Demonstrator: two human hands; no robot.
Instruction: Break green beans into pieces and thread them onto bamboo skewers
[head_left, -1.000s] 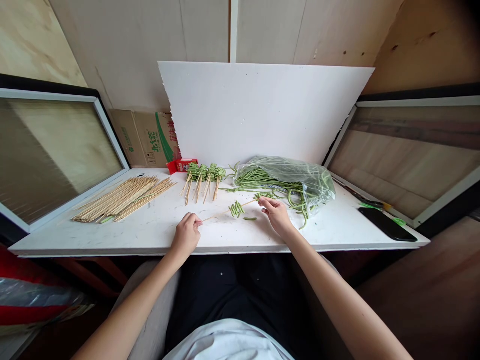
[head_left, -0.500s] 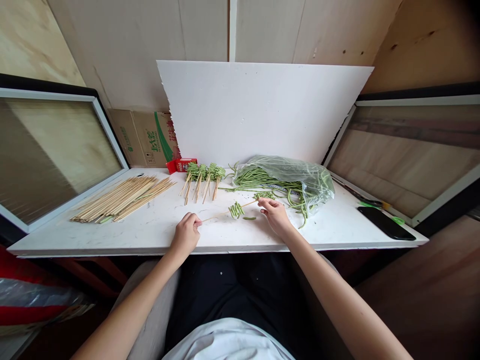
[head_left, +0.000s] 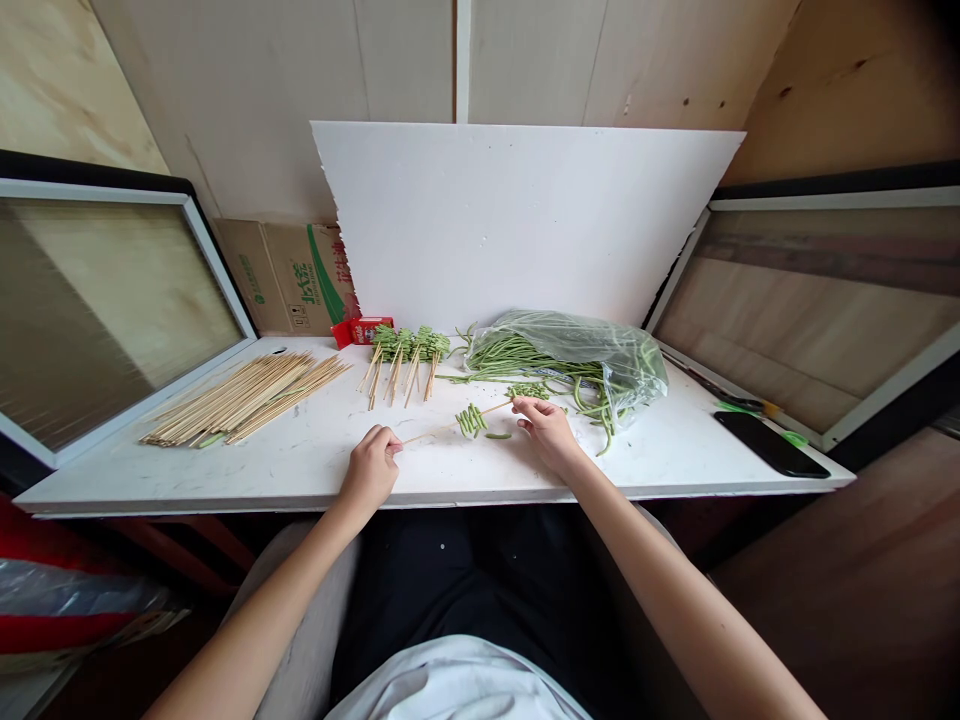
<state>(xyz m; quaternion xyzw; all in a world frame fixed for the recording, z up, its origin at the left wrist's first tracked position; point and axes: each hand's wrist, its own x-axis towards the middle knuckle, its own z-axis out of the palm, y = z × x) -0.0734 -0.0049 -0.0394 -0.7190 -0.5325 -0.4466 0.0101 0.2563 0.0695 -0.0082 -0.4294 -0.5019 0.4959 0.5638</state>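
A bamboo skewer [head_left: 429,434] runs between my hands just above the white table. Several short green bean pieces [head_left: 471,421] are threaded on it, nearer its right end. My left hand [head_left: 372,462] is closed on the skewer's left end, and my right hand [head_left: 543,428] pinches the other end. One loose bean piece [head_left: 498,436] lies on the table below the threaded ones. A small pile of cut bean pieces [head_left: 528,390] sits just behind my right hand. Farther back, finished-looking bean skewers [head_left: 411,345] rest in a row.
Bare skewers [head_left: 247,396] lie heaped at the left. A clear plastic bag [head_left: 585,335] of long green beans [head_left: 510,357] is at the back right. Scissors [head_left: 739,398] and a black phone [head_left: 771,444] lie at the right. A red box [head_left: 367,330] stands before a white board [head_left: 525,220].
Almost nothing differs: both hands keep their hold on the skewer in the same place. The whole view has shifted very slightly.
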